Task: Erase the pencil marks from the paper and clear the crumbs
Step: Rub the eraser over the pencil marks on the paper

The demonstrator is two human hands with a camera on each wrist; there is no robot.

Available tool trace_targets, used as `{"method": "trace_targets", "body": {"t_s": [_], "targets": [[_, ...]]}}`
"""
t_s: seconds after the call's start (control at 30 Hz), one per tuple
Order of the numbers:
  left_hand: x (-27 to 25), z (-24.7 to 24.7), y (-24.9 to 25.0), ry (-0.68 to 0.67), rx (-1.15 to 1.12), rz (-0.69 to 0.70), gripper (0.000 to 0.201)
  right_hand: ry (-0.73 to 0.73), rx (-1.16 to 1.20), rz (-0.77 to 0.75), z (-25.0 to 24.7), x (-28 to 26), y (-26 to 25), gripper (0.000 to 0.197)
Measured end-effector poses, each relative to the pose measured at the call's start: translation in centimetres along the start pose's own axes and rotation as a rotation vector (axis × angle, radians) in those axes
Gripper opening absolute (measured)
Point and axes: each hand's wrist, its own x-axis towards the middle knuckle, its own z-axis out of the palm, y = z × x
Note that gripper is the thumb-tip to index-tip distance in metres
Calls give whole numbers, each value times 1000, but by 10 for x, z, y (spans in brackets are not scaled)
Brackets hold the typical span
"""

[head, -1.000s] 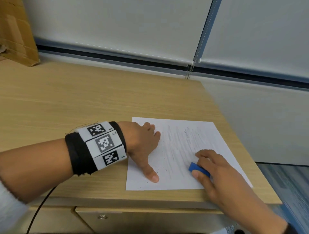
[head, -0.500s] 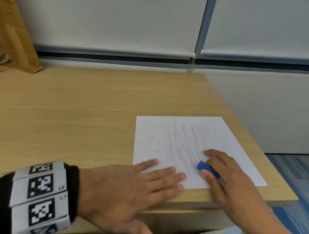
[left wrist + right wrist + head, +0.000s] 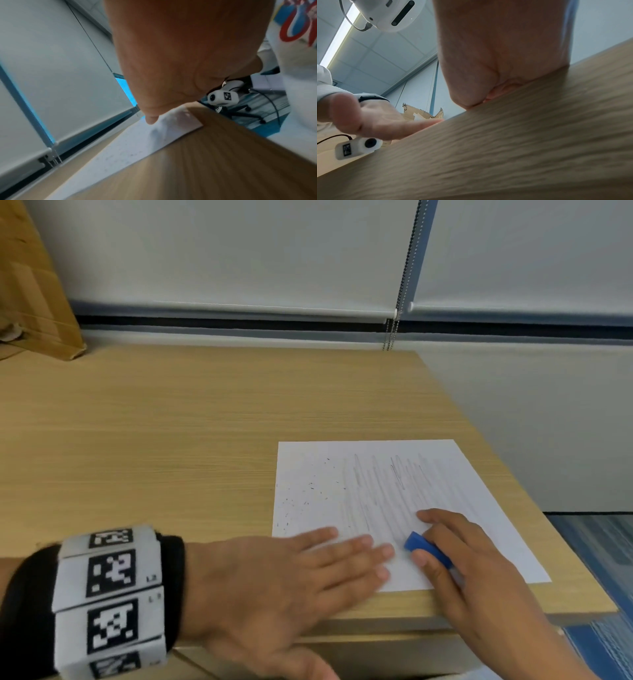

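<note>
A white sheet of paper (image 3: 428, 474) lies at the near right corner of the wooden desk (image 3: 171, 440), with faint pencil strokes across its middle and dark eraser crumbs (image 3: 308, 491) scattered on its left part. My left hand (image 3: 342, 556) lies flat, fingers straight, over the sheet's near left corner. My right hand (image 3: 431, 546) pinches a blue eraser (image 3: 423, 546) against the paper near its front edge. In the left wrist view the paper (image 3: 137, 146) shows under my palm. The right wrist view shows only my palm and the desk's front face (image 3: 522, 148).
A cardboard box (image 3: 30, 285) stands at the desk's far left. Roller blinds with a bead chain (image 3: 404, 285) hang behind the desk. The desk's right edge (image 3: 513, 474) drops off close to the paper, with blue carpet (image 3: 599, 542) below.
My left hand has swept from the sheet's upper left down to its near left corner and now lies flat. The right hand with the eraser has stayed at the front edge.
</note>
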Motion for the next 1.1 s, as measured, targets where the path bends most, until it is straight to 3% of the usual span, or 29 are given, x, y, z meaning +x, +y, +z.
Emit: {"method": "trace_targets", "body": {"t_s": [0.07, 0.23, 0.3, 0.4, 0.47, 0.7, 0.87, 0.97, 1.1], "targets": [[1, 5, -5, -12, -36, -32, 90, 12, 5, -5, 0, 0, 0, 25], [-11, 2, -43, -131, -151, -381, 91, 10, -4, 6, 2, 0, 0, 34], [-5, -4, -39, -106, -134, -349, 93, 31, -10, -5, 3, 1, 1, 34], [19, -14, -12, -58, -43, -141, 96, 58, -21, -27, 4, 1, 2, 29], [30, -15, -8, -50, -62, -95, 92, 64, -17, -29, 4, 1, 1, 27], [22, -21, -59, -101, -226, -501, 95, 58, 4, -12, 5, 1, 3, 31], [59, -41, -51, 25, -210, -395, 92, 54, 8, -15, 4, 2, 3, 31], [73, -38, -49, -13, -201, -353, 89, 72, 6, -20, 5, 3, 2, 33], [49, -24, -60, -47, -308, -507, 92, 64, 17, -3, 4, 2, 2, 31]]}}
